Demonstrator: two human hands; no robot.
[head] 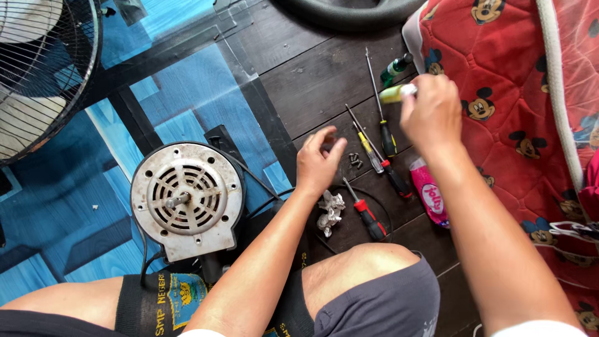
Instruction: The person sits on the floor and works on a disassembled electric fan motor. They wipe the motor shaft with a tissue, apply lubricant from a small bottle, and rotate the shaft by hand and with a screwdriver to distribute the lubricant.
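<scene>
My right hand [432, 112] holds a small yellow-green bottle with a white cap [397, 93] over the dark wooden floor. My left hand [318, 161] hovers with loosely curled fingers just left of a few small screws [355, 160]; it holds nothing that I can see. Several screwdrivers [382, 134] lie on the floor between my hands, one with a red-and-black handle [370, 219] nearer my knee. A round grey fan motor housing [185, 198] with its shaft pointing up sits on the floor to the left of my left forearm.
A fan grille and blades [43, 68] stand at top left. A red patterned quilt [518, 106] covers the right side. A pink packet [430, 195], crumpled white scraps [329, 211], a green-black small bottle [395, 67] and a black cable [262, 187] lie on the floor.
</scene>
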